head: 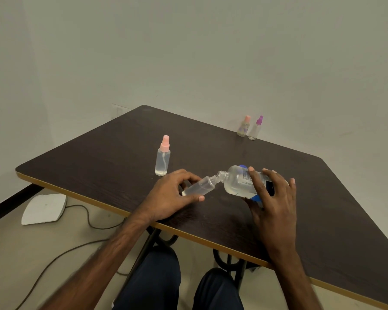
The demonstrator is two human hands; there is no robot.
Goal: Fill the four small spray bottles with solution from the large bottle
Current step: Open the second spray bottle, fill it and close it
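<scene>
Pale, bare wall backs a dark wood-grain table [211,148] with a tan edge, and the two hands meet over its near side. Fingers of the left hand [168,193] curl over the top of an uncapped small bottle [198,186] while the thumb [199,198] presses from below. The clear bottle is pinched at a slant, its base toward the palm and its open neck pointing up and to the right. Fingers [254,179] of the right hand [271,198] are spread and wrapped across the labelled body of the large bottle [236,182], with the thumb tucked beneath it. This bottle is capless and tipped nearly onto its side, its mouth pointing left and touching, or just at, the mouth of the small one. Clear liquid pools along the lower side of the large bottle; whether any is passing between the two necks cannot be told. A bit of blue shows just behind the large bottle's shoulder, too hidden to identify. Left of the hands and a little farther back, a pink-capped spray bottle [162,157] stands upright with a shallow layer of liquid at its bottom. Well apart at the far edge by the wall, another pink-topped bottle [243,128] and a purple-topped bottle [255,129] stand side by side. Below the table edge are knees in dark trousers [157,278], and on the floor to the left lie a flat white object [44,209] and a dark cable [92,222].
</scene>
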